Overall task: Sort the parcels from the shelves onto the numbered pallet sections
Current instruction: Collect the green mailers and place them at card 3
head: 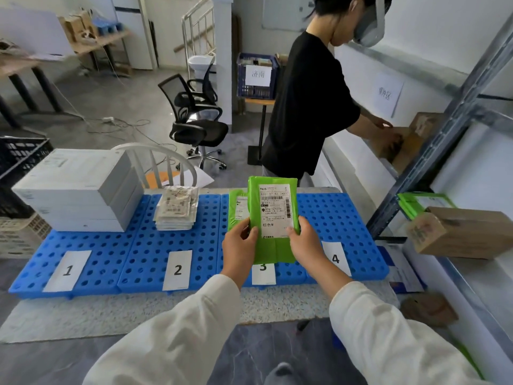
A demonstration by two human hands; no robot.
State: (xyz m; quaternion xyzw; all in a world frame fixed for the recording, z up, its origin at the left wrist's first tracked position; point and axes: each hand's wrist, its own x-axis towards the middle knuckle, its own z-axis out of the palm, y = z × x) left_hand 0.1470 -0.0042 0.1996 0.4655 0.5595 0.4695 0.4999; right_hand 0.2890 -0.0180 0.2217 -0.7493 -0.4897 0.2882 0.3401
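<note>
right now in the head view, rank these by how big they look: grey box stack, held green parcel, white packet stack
1. grey box stack, clearly largest
2. held green parcel, though it is nearer the camera, so this rank is unsure
3. white packet stack, smallest as seen

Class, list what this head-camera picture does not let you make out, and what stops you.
Head view: held green parcel, fine label print too small to read.
Head view: second green parcel on the blue pallet, mostly hidden behind the held one.
Head view: shelved green parcels, partly behind the shelf post; count unclear.
Head view: cardboard boxes the other person handles, blurred.
</note>
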